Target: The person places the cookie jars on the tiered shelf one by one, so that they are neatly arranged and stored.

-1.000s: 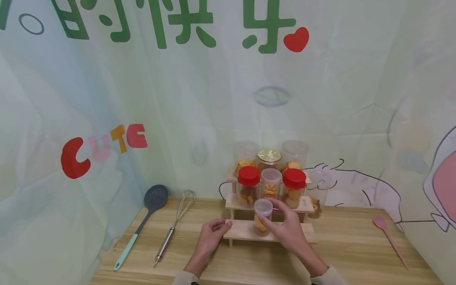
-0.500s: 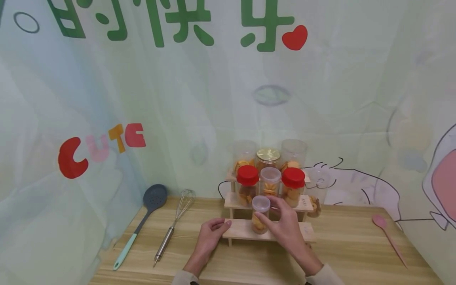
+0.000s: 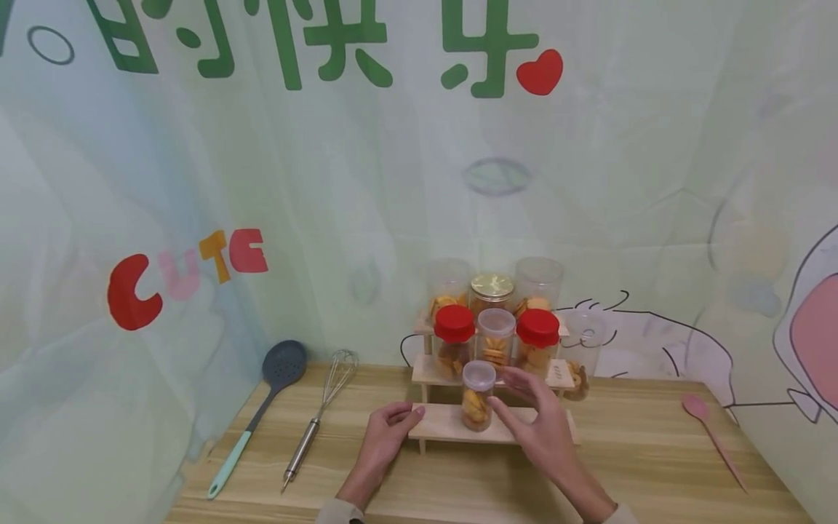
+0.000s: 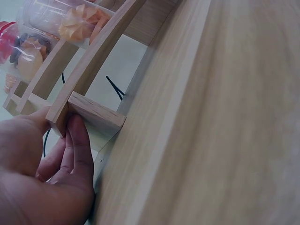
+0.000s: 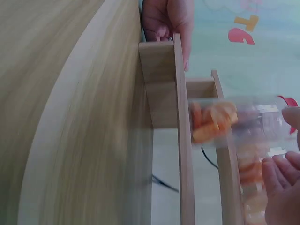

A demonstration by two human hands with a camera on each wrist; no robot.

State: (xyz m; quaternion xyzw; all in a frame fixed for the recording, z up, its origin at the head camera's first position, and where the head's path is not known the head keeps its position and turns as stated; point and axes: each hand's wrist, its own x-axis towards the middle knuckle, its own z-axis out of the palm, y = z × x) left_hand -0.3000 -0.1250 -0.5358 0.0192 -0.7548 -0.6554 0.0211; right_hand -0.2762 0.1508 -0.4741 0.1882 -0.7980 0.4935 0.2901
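A small clear jar of cookies [image 3: 476,407] with a translucent lid stands upright on the lowest step of the three-step wooden rack [image 3: 439,423]. My right hand [image 3: 540,426] is just to the jar's right, thumb and fingers spread apart. In the right wrist view, the thumb is near the lid of the jar [image 5: 213,122]; whether it touches is hard to tell. My left hand [image 3: 388,437] pinches the left end of that step, thumb above. The left wrist view shows the fingers [image 4: 79,145] bent under the board's end.
Two red-lidded jars [image 3: 455,342] flank a clear jar [image 3: 495,338] on the middle step. A gold-lidded jar [image 3: 492,287] stands between clear jars on top. Another clear jar [image 3: 579,364] is right of the rack. Slotted spatula [image 3: 284,364], whisk [image 3: 314,426] and pink spoon [image 3: 710,429] lie around.
The right hand has let go of the cookie jar and moved slightly right. The jar was shifted a little left on the step earlier. My left hand keeps its place.
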